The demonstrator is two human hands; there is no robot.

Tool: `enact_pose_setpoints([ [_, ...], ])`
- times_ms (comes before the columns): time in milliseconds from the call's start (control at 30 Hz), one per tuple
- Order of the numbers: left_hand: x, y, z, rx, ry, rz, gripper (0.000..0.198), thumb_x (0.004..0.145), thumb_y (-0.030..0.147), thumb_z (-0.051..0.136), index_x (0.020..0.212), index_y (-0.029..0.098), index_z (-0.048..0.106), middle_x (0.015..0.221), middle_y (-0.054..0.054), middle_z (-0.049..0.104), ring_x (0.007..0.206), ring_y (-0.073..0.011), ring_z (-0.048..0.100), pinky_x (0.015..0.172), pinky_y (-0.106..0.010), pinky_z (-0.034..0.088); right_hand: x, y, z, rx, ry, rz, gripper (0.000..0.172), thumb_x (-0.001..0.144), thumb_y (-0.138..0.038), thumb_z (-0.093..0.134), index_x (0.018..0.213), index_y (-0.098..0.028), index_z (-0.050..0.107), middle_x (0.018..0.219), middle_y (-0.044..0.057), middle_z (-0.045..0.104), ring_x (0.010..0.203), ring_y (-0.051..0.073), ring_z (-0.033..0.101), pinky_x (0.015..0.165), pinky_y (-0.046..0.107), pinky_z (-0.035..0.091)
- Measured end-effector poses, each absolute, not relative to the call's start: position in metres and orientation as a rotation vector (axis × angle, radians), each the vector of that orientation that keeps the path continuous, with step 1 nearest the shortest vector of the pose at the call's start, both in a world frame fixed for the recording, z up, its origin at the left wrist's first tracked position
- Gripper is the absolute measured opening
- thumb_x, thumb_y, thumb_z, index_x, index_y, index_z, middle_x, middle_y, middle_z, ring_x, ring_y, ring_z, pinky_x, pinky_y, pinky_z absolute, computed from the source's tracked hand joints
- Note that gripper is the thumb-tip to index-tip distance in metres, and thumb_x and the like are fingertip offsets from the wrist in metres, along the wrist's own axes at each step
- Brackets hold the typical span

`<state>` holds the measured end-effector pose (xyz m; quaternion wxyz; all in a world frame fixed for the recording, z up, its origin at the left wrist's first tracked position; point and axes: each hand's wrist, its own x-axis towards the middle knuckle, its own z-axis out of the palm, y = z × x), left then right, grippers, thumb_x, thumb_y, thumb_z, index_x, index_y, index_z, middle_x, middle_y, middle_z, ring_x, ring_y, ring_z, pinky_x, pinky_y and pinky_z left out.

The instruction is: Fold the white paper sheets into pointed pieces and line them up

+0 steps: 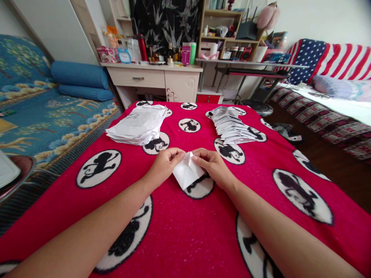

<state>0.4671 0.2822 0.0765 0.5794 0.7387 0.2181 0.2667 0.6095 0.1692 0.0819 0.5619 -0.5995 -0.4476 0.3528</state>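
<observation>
A small folded piece of white paper (pixel 185 173) is held between my two hands above the red cloth, one corner pointing toward me. My left hand (pixel 167 164) pinches its upper left edge between thumb and fingers. On the other side, my right hand (pixel 213 164) grips the upper right edge, its thumb on the paper near a raised flap. Beyond my left hand lies a pile of white paper sheets (pixel 139 123). A fanned stack of folded papers (pixel 232 125) rests beyond my right hand.
The red cloth (pixel 179 239) with black-and-white monkey ovals covers the surface before me. A blue patterned couch (pixel 58 116) stands at left, a cream desk (pixel 139 77) at the back, and a bed (pixel 324 116) at right. A round stool (pixel 255 107) sits behind the far right corner.
</observation>
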Motion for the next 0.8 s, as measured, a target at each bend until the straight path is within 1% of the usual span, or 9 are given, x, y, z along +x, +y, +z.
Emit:
enact_pose_setpoints([
  [200, 0.468, 0.280, 0.077, 1.679, 0.502, 0.570, 0.031, 0.083, 0.043, 0.058, 0.070, 0.014, 0.057, 0.063, 0.003, 0.050, 0.057, -0.0093, 0.041, 0.051, -0.020, 0.030, 0.608, 0.168, 0.086, -1.341, -1.059, 0.874, 0.022, 0.075, -0.038, 0.068, 0.071, -0.017, 0.068, 0.092, 0.004, 0.062, 0.075, 0.013, 0.053, 0.065, 0.023, 0.042],
  [300, 0.469, 0.279, 0.076, 1.667, 0.513, 0.567, 0.035, 0.082, 0.046, 0.057, 0.066, 0.016, 0.050, 0.060, 0.004, 0.043, 0.055, -0.0090, 0.037, 0.049, -0.020, 0.027, 0.607, 0.168, 0.088, -1.322, -1.047, 0.922, 0.024, 0.074, -0.040, 0.069, 0.069, -0.016, 0.068, 0.097, 0.005, 0.062, 0.077, 0.013, 0.054, 0.066, 0.024, 0.042],
  [433, 0.469, 0.278, 0.076, 1.625, 0.528, 0.554, 0.037, 0.083, 0.048, 0.055, 0.065, 0.017, 0.044, 0.059, 0.005, 0.039, 0.054, -0.0088, 0.036, 0.048, -0.021, 0.027, 0.605, 0.167, 0.090, -1.301, -1.043, 0.979, 0.024, 0.072, -0.040, 0.070, 0.070, -0.016, 0.069, 0.102, 0.006, 0.062, 0.078, 0.014, 0.055, 0.066, 0.024, 0.043],
  [533, 0.468, 0.278, 0.078, 1.646, 0.496, 0.537, 0.036, 0.084, 0.048, 0.053, 0.068, 0.016, 0.048, 0.061, 0.004, 0.042, 0.054, -0.0088, 0.038, 0.049, -0.020, 0.029, 0.604, 0.167, 0.089, -1.310, -0.997, 0.977, 0.024, 0.071, -0.039, 0.070, 0.068, -0.016, 0.067, 0.102, 0.006, 0.063, 0.073, 0.012, 0.054, 0.061, 0.023, 0.041],
  [600, 0.467, 0.277, 0.080, 1.682, 0.437, 0.507, 0.031, 0.084, 0.046, 0.055, 0.077, 0.016, 0.054, 0.068, 0.003, 0.050, 0.059, -0.0098, 0.045, 0.053, -0.020, 0.035, 0.604, 0.168, 0.088, -1.321, -0.919, 0.970, 0.023, 0.070, -0.039, 0.069, 0.069, -0.016, 0.067, 0.098, 0.005, 0.065, 0.065, 0.011, 0.052, 0.055, 0.023, 0.038],
  [667, 0.466, 0.275, 0.082, 1.753, 0.375, 0.491, 0.028, 0.078, 0.040, 0.065, 0.089, 0.016, 0.057, 0.079, 0.000, 0.057, 0.069, -0.0121, 0.052, 0.060, -0.022, 0.041, 0.603, 0.168, 0.088, -1.327, -0.847, 0.957, 0.022, 0.068, -0.038, 0.069, 0.071, -0.016, 0.067, 0.091, 0.004, 0.066, 0.059, 0.010, 0.049, 0.051, 0.022, 0.035],
  [700, 0.465, 0.274, 0.083, 1.807, 0.359, 0.499, 0.032, 0.072, 0.036, 0.070, 0.093, 0.016, 0.057, 0.084, 0.000, 0.059, 0.073, -0.0134, 0.054, 0.064, -0.023, 0.043, 0.603, 0.169, 0.088, -1.331, -0.826, 0.946, 0.022, 0.068, -0.038, 0.068, 0.072, -0.016, 0.067, 0.090, 0.004, 0.066, 0.057, 0.009, 0.048, 0.050, 0.022, 0.034],
  [767, 0.464, 0.271, 0.085, 1.931, 0.369, 0.534, 0.041, 0.064, 0.027, 0.077, 0.097, 0.016, 0.057, 0.089, -0.001, 0.060, 0.078, -0.0149, 0.055, 0.067, -0.024, 0.045, 0.602, 0.169, 0.089, -1.342, -0.810, 0.906, 0.022, 0.067, -0.037, 0.067, 0.072, -0.016, 0.067, 0.092, 0.005, 0.067, 0.057, 0.009, 0.047, 0.050, 0.022, 0.034],
  [800, 0.464, 0.270, 0.085, 1.981, 0.390, 0.548, 0.042, 0.061, 0.023, 0.077, 0.098, 0.016, 0.057, 0.088, 0.000, 0.060, 0.077, -0.0149, 0.055, 0.067, -0.024, 0.045, 0.602, 0.169, 0.089, -1.345, -0.806, 0.886, 0.021, 0.067, -0.037, 0.066, 0.072, -0.016, 0.066, 0.095, 0.005, 0.067, 0.058, 0.009, 0.047, 0.050, 0.022, 0.034],
])
